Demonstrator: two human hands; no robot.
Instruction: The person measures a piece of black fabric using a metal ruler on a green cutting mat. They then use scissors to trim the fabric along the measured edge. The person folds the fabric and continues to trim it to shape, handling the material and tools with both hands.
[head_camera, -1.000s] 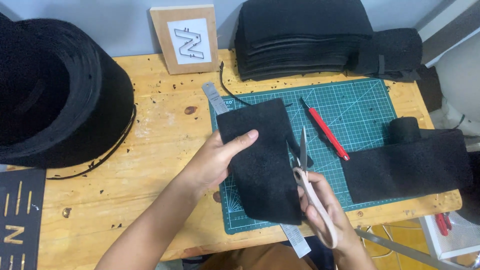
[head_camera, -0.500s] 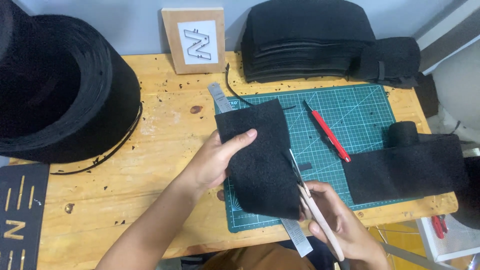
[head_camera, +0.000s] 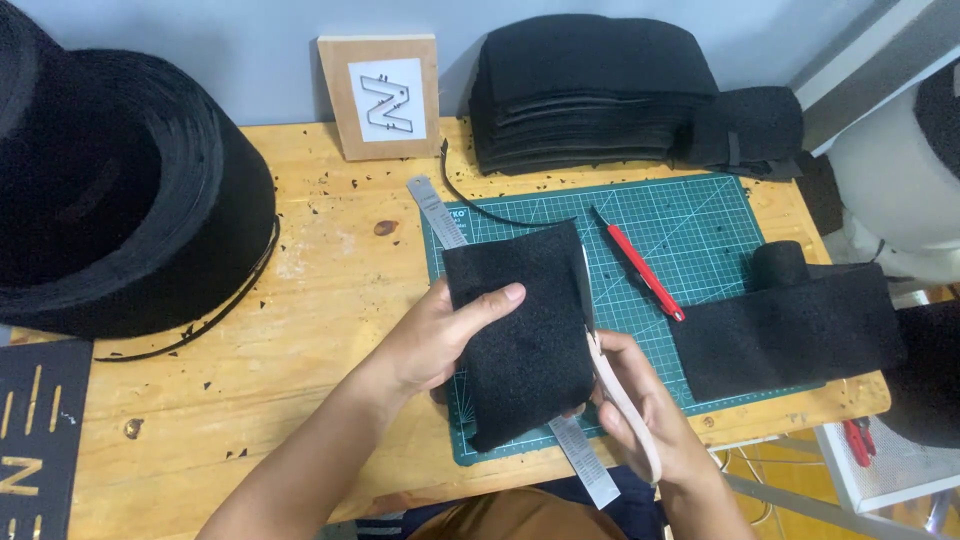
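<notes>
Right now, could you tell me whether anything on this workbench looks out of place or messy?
Mostly tidy. Small black scraps are scattered over the wooden table, and the steel ruler lies askew, partly under the black felt piece that the left hand holds while the right hand works the scissors.

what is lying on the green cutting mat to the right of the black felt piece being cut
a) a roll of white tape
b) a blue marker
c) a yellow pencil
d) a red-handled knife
d: a red-handled knife lies at a slant on the green cutting mat, to the right of the black felt piece that the left hand holds while the right hand works the scissors along its edge.
</notes>
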